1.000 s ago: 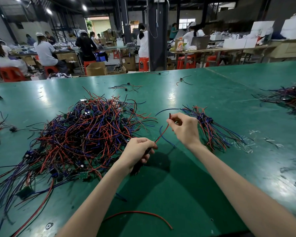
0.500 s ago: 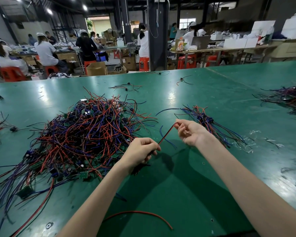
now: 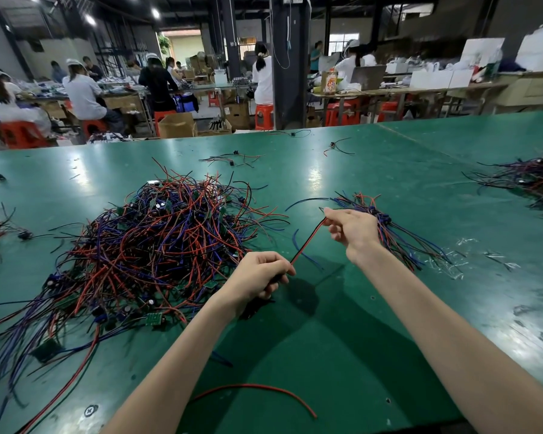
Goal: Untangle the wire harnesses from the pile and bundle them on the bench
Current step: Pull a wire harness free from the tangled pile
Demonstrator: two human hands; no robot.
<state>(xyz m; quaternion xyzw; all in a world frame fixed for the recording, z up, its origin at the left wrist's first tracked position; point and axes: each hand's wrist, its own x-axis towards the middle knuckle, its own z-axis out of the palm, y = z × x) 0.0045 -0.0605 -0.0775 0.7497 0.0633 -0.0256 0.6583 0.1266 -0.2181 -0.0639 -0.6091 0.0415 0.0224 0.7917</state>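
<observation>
Wire harness (image 3: 308,242): a red-and-black pair was stretched taut in the air between both hands, just right of the pile and above the table (image 3: 358,339).
Left hand (image 3: 261,275): its fingers were curled round the harness's lower end. Something dark showed in the fist, too hidden to identify.
Right hand (image 3: 351,228): thumb and forefinger pinched the upper end, with the other fingers loosely bent.
Reason for the hold: pulling from both ends probably straightened the pair and showed it was free of its neighbours.
Pile (image 3: 157,245): a dense tangle of red, blue and black wires with small green boards lay to the left, touching the left wrist's side.
Bundle (image 3: 402,245): sorted harnesses lay just behind the right hand with their dark connectors gathered and the tails fanned out. This looked like the held pair's destination.
Stray red wire (image 3: 257,386): lay curved near the front edge, well apart from both heaps.
Step judged: the harness was freed but not yet laid on the bundle.
</observation>
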